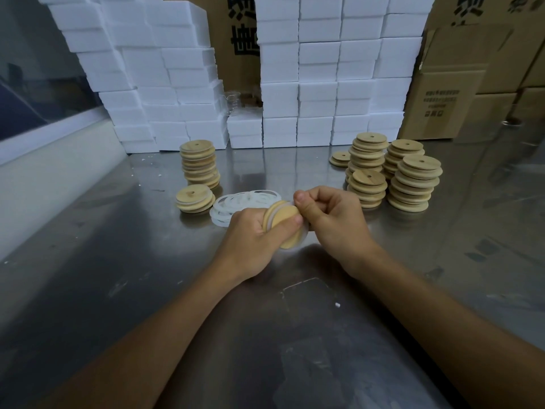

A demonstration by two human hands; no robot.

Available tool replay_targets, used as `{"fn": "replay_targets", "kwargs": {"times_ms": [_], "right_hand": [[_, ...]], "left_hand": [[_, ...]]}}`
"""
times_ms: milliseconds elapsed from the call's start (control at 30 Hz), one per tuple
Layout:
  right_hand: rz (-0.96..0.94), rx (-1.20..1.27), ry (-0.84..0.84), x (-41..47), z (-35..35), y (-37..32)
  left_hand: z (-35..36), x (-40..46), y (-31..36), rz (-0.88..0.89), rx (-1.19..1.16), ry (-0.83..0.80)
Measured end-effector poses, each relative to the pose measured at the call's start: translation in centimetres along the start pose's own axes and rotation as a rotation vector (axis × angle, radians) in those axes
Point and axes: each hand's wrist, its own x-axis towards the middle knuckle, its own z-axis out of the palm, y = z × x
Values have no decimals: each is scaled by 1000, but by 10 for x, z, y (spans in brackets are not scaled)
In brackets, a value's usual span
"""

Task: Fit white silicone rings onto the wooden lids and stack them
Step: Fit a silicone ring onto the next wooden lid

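- wooden lid (284, 224) held tilted above the metal table (147, 290), centre of view; flat face toward camera; white silicone ring (272, 208) sits along its upper-left rim, partly round the edge; how far seated cannot tell
- left hand (253, 236) at 9 o'clock of the lid; fingers curled behind it, thumb pressed across the face; grips the lid
- right hand (330, 216) at 3 o'clock of the lid; fingers curled, thumb and fingertips pinching at the lid's upper-right rim where the ring runs; touching the left thumb tip
- loose rings pile (236, 203) lying flat on the table at 11 o'clock of the hands, just behind the left hand; overlapping
- short ringed stack (195, 199) at 10 o'clock, just beside the loose rings; white bands visible between lids
- tall ringed stack (200, 163) further back at 11 o'clock, leaning slightly
- bare lid stacks (413, 181) at 1 to 2 o'clock of the hands; several columns touching each other; holes in top lids; one low stack (340, 158) at their left
- white foam boxes (309, 84) walled up along the back at 12 o'clock; gap in the middle
- cardboard cartons (460, 84) at 1 o'clock far back, printed text on them
- white crumb (337, 304) on the table at 5 o'clock, between the forearms
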Motion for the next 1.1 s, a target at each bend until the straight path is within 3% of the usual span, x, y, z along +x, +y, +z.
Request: {"fn": "replay_targets", "kwargs": {"times_ms": [200, 433, 600, 867, 933, 1033, 1100], "right_hand": [[17, 40, -32, 0, -2, 2], [161, 190, -63, 2, -4, 2], [144, 181, -62, -2, -1, -1], [272, 238, -112, -2, -1, 1], [170, 80, -73, -3, -3, 2], [-150, -401, -17, -3, -6, 3], [-351, -565, -65, -5, -7, 0]], "left_hand": [[0, 1, -1, -6, -43, 9], [0, 2, -1, -49, -73, 19], [0, 2, -1, -34, -77, 60], [1, 0, -1, 30, 5, 112], [1, 0, -1, 23, 19, 72], [0, 0, 0, -25, -5, -24], [-1, 0, 0, -51, -30, -88]]}}
